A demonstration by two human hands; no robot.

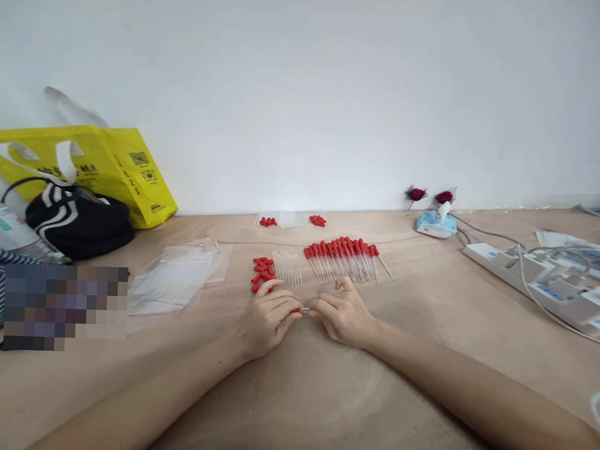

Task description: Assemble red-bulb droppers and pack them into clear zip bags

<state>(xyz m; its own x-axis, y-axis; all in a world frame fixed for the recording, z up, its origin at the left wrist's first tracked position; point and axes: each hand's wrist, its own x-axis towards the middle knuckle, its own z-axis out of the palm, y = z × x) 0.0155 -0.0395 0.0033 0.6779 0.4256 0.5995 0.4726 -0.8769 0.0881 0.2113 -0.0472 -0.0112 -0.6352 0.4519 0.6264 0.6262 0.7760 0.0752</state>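
Pinched in the fingers of my left hand (pixel 272 316) is a red rubber bulb (pixel 296 311), mostly covered by the fingertips. My right hand (pixel 343 312) grips a thin glass dropper tube (pixel 305 310), whose end meets the bulb between the two hands. Just beyond my left hand lies a small pile of loose red bulbs (pixel 264 266). Beside that pile is a row of bare glass tubes (pixel 287 267). Farther right, past my right hand, droppers with red bulbs fitted (pixel 343 258) lie side by side in a slanted row.
Clear zip bags (pixel 167 279) lie at left. Against the wall are bags holding red bulbs (pixel 268 221). A yellow tote (pixel 134 173) and black bag (pixel 83 221) stand far left. Right are a tissue pack (pixel 436 224), red roses (pixel 444 197) and a power strip (pixel 529 279) with cables.
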